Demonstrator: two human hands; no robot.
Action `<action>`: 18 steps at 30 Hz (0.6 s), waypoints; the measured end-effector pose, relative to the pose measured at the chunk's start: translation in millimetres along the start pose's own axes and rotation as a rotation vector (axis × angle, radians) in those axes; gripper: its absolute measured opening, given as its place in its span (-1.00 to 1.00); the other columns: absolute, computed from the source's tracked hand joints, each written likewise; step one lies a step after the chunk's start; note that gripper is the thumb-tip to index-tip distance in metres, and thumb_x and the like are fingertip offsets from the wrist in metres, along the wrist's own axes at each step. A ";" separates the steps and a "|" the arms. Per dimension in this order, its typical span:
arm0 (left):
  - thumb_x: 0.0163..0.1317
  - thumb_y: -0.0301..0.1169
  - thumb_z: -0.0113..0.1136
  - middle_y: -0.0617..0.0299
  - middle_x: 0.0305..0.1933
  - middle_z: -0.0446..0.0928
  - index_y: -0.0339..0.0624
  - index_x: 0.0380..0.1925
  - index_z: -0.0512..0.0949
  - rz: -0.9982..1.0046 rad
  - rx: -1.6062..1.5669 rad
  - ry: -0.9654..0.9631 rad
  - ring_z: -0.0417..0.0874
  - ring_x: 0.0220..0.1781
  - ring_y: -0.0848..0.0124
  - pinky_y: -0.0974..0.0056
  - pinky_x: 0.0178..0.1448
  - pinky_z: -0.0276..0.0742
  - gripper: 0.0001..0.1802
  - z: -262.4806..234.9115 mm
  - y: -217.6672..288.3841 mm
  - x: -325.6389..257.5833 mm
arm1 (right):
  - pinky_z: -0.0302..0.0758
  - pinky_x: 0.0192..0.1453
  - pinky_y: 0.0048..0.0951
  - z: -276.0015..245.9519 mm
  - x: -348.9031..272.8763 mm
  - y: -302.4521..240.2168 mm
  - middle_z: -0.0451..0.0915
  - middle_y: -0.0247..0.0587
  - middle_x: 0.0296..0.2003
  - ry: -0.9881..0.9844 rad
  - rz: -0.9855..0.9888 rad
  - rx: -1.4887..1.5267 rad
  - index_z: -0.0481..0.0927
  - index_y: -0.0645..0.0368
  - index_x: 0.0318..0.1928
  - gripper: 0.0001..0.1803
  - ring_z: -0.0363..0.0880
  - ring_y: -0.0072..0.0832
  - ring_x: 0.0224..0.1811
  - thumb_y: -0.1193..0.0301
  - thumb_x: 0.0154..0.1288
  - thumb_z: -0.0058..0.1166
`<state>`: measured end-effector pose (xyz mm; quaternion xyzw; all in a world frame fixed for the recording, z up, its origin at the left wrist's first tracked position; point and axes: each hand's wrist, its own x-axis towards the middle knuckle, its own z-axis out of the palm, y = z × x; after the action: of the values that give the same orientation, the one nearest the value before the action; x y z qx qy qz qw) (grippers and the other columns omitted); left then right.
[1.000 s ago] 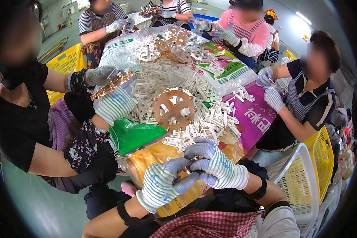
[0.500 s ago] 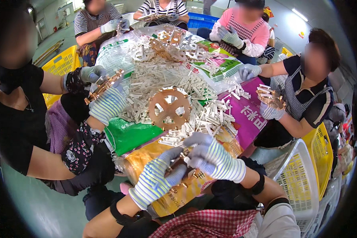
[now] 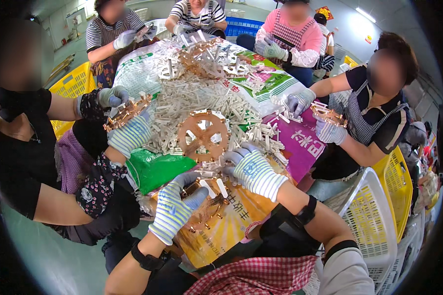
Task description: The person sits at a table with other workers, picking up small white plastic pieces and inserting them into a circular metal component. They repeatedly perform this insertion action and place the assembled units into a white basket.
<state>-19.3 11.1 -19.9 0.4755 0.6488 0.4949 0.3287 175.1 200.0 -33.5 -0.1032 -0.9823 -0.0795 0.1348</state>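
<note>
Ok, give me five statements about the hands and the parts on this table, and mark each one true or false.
1. Both of the person's hands wear striped knit gloves. True: the left hand and the right hand are both gloved.
2. The right hand rests on the yellow crate. False: it reaches into the pile of white sticks on the table.
3. A round copper-coloured wheel lies on the white sticks. True.
4. The left hand is on a blue sack. False: it is on a copper-coloured part over the orange-yellow sack.
5. The person works alone. False: several other people sit round the table, handling parts.
</note>
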 end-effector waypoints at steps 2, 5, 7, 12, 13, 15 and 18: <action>0.29 -0.42 0.31 0.16 0.07 0.63 -0.28 0.16 0.55 0.038 -0.119 -0.045 0.63 0.08 0.42 0.31 0.21 0.54 -0.56 -5.4 6.0 1.1 | 0.30 0.45 -0.07 -2.2 7.5 3.0 0.59 -0.29 0.08 -0.101 -0.004 -0.016 0.74 -0.12 -0.03 -0.71 0.54 -0.24 0.18 0.33 0.26 0.11; 0.34 -0.45 0.22 0.15 0.14 0.58 -0.27 0.25 0.49 0.012 -0.315 -0.136 0.60 0.15 0.39 0.30 0.28 0.52 -0.53 -15.5 19.6 0.3 | 0.27 0.49 -0.07 -5.4 9.0 4.9 0.59 -0.29 0.10 -0.143 -0.026 -0.053 0.75 -0.11 -0.05 -0.73 0.53 -0.25 0.22 0.31 0.26 0.12; 0.39 -0.49 0.11 0.18 0.18 0.55 -0.26 0.33 0.43 -0.019 -0.443 -0.189 0.62 0.13 0.38 0.29 0.29 0.53 -0.51 -19.6 21.9 -0.3 | 0.25 0.51 -0.07 1.6 5.9 7.0 0.59 -0.29 0.11 -0.090 -0.036 -0.021 0.76 -0.10 -0.08 -0.74 0.51 -0.25 0.24 0.31 0.25 0.12; 0.45 -0.49 0.04 0.15 0.13 0.57 -0.27 0.31 0.46 -0.089 -0.373 -0.192 0.64 0.04 0.42 0.31 0.23 0.55 -0.56 -21.7 27.9 -1.3 | 0.28 0.49 -0.06 10.3 3.4 7.0 0.61 -0.28 0.08 -0.036 -0.028 0.011 0.74 -0.07 -0.11 -0.75 0.53 -0.24 0.22 0.33 0.19 0.15; 0.46 -0.49 0.03 0.15 0.12 0.57 -0.27 0.30 0.47 -0.088 -0.337 -0.185 0.64 0.02 0.43 0.31 0.21 0.55 -0.57 -22.3 28.3 -1.8 | 0.29 0.48 -0.06 10.8 4.5 6.9 0.62 -0.27 0.05 -0.017 -0.043 0.009 0.73 -0.04 -0.11 -0.74 0.54 -0.24 0.20 0.33 0.17 0.17; 0.46 -0.49 0.03 0.16 0.06 0.59 -0.27 0.29 0.49 -0.073 -0.285 -0.175 0.64 -0.03 0.45 0.33 0.17 0.56 -0.59 -21.3 26.3 -2.3 | 0.33 0.43 -0.05 8.6 4.6 9.8 0.65 -0.26 -0.03 0.090 -0.010 0.079 0.70 0.00 -0.11 -0.72 0.56 -0.23 0.15 0.35 0.13 0.20; 0.47 -0.49 0.03 0.19 -0.03 0.61 -0.26 0.27 0.50 -0.089 -0.267 -0.142 0.64 -0.09 0.48 0.35 0.12 0.56 -0.60 -21.1 24.6 -2.9 | 0.41 0.32 -0.04 -0.5 3.0 13.3 0.66 -0.18 -0.20 0.297 0.053 0.227 0.64 0.07 -0.10 -0.71 0.60 -0.14 0.01 0.40 0.12 0.22</action>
<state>-30.1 2.8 9.7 0.4320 0.5728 0.5268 0.4557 175.4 213.4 -30.4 -0.1002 -0.9511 0.0211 0.2912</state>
